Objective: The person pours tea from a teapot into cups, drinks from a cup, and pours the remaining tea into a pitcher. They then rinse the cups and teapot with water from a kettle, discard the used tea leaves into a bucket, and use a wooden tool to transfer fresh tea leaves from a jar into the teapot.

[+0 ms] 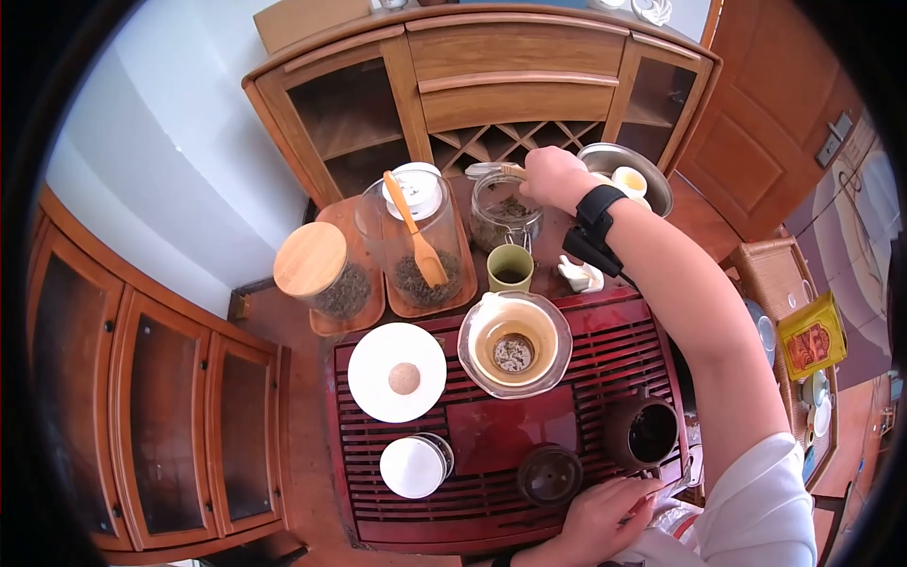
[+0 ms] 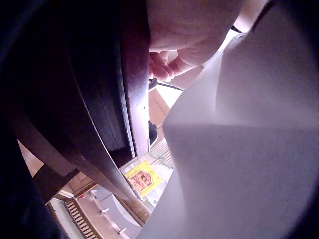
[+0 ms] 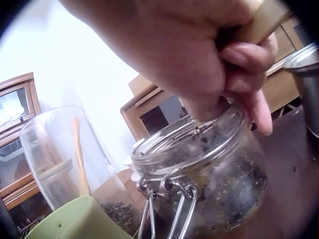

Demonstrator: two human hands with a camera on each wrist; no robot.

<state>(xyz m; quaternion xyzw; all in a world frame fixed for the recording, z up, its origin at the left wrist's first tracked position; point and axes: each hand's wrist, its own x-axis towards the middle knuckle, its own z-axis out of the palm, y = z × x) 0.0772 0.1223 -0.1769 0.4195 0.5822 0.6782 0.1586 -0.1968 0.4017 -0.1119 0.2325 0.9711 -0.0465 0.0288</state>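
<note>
In the head view my right hand (image 1: 556, 178) is over the mouth of a clip-top glass jar (image 1: 505, 227) with dried leaves inside. It grips a pale wooden handle (image 3: 269, 20), clearest in the right wrist view; the tool's other end is hidden. The fingers (image 3: 249, 64) curl round it right at the jar's rim. My left hand (image 1: 605, 520) rests at the front edge of the red slatted tea tray (image 1: 378, 510), its fingers loosely bent and nothing held. Close to it are a dark teapot lid (image 1: 550, 475) and a dark open pot (image 1: 642, 433).
Left of the jar stand a clear canister (image 1: 370, 217) with a wooden scoop (image 1: 416, 236), and a wooden-lidded canister (image 1: 312, 260). A green cup (image 1: 510, 267) touches the jar's near side in the head view. On the tray are a strainer bowl (image 1: 515, 326) and white plate (image 1: 397, 350). A steel bowl (image 1: 661, 180) stands right.
</note>
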